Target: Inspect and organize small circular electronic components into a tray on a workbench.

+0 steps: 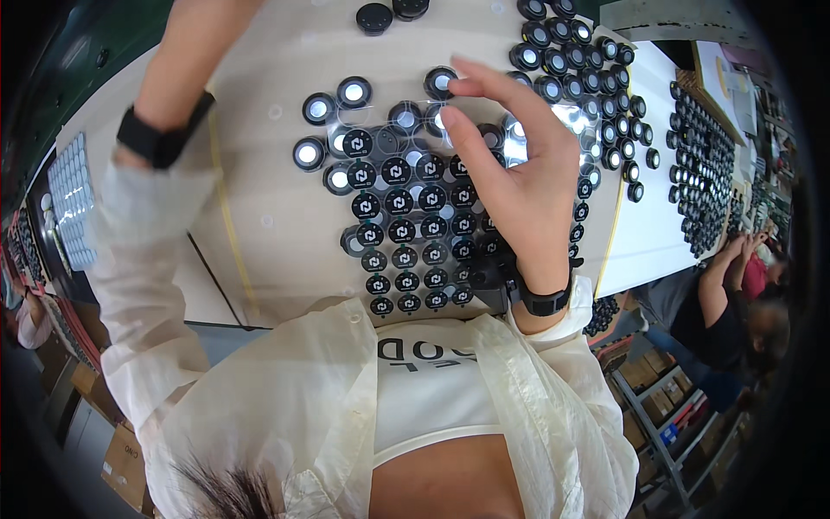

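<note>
My right hand (523, 164) reaches over a clear sheet (415, 216) that carries rows of round black stickers with a white mark. Its thumb and index finger are apart, with nothing visible between them. Close to those fingertips sits a round black piece with a pale centre (440, 83). Similar round pieces show around and beneath the sheet, partly covered. My left forearm (186, 60), with a black wristband (164, 134), extends past the top edge, so the left hand itself is out of sight. Another dark wristband (546, 301) is on my right wrist.
Many round black pieces (571, 60) cluster at the far right of the pale table (268, 182). Two dark discs (374, 18) lie at the far edge. More pieces (700, 164) cover a white surface further right, near co-workers (735, 311). A tray of pale pieces (71, 199) is at left.
</note>
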Motion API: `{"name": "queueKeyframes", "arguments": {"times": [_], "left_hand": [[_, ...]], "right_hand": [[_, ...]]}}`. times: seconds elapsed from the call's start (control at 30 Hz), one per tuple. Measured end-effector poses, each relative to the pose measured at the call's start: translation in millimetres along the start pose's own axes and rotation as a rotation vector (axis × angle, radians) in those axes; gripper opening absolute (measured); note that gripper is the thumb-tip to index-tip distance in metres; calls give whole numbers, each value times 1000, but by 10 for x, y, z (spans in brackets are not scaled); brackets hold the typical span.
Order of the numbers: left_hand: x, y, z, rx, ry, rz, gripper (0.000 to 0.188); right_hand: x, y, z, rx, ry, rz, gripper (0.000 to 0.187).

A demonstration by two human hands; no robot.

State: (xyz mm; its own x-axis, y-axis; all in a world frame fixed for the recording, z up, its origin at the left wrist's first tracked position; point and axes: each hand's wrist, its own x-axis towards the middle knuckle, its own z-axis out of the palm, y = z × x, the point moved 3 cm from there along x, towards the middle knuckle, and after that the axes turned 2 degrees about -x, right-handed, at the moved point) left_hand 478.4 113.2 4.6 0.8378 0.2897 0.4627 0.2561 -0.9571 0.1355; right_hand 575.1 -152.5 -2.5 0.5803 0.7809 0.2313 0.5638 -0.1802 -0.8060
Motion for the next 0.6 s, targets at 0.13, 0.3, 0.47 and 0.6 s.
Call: {"name": "queueKeyframes", "arguments": {"times": [0.13,0.3,0.47,0.6], "left_hand": [[0,-179,216,104,-270,-133,24],[-120,420,122,-154,-276,-13,37],[-278,651,190,-383,-325,51,49],[-335,663,93,-387,-208,43,52]], "right_hand": [[-20,73,-34,-32,-25,-17,24],[-15,-20,-130,-166,-201,84,17],[-70,-150,118,-177,-408,-33,23],[-5,-216,317,-249,-464,-150,25]]}}
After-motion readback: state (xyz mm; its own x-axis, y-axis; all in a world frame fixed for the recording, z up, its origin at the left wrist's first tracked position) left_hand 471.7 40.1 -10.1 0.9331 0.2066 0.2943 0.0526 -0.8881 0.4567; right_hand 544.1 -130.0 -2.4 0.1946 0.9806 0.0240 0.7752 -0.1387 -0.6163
